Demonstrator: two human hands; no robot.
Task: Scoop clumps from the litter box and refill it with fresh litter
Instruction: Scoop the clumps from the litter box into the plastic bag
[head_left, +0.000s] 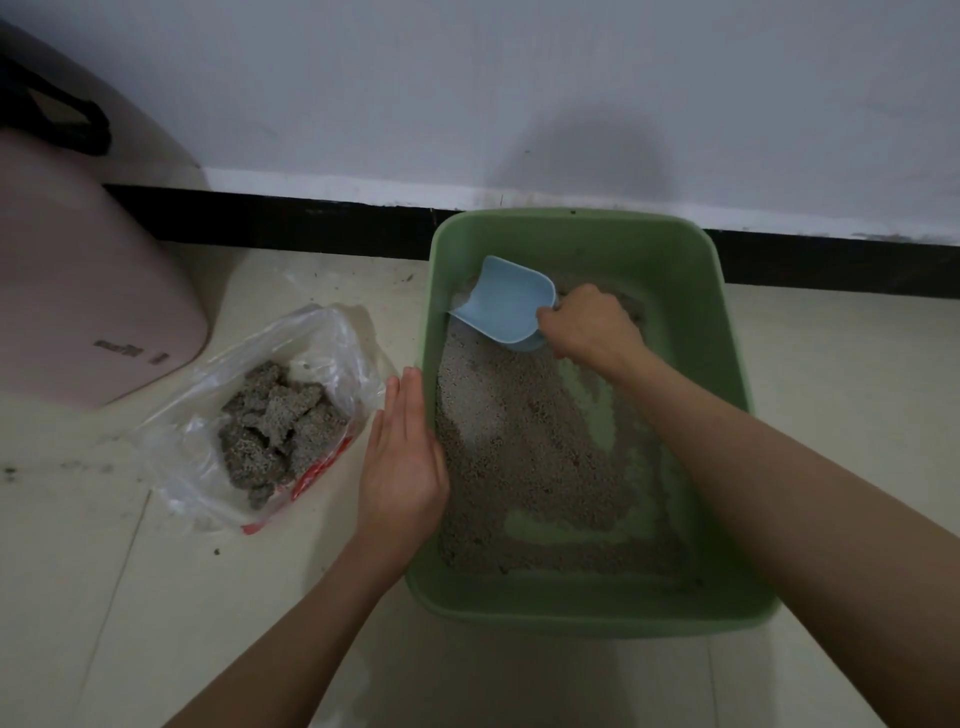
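A pink bin (78, 291) stood at far left, then the bag (260, 415) of clumps (275, 426) on the floor, just left of the box (737, 364). The left hand (402, 457), fingers straight and together, pressed on the box's left rim. The right hand (589, 325) gripped the scoop (506, 306) in the far part of the box; its long axis ran leftward, the mouth pointing toward the bag, so the bag lay left of the scoop, nearer the left hand.

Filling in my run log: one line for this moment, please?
right hand grips blue scoop | left hand flat on green litter box rim | clumps bagged
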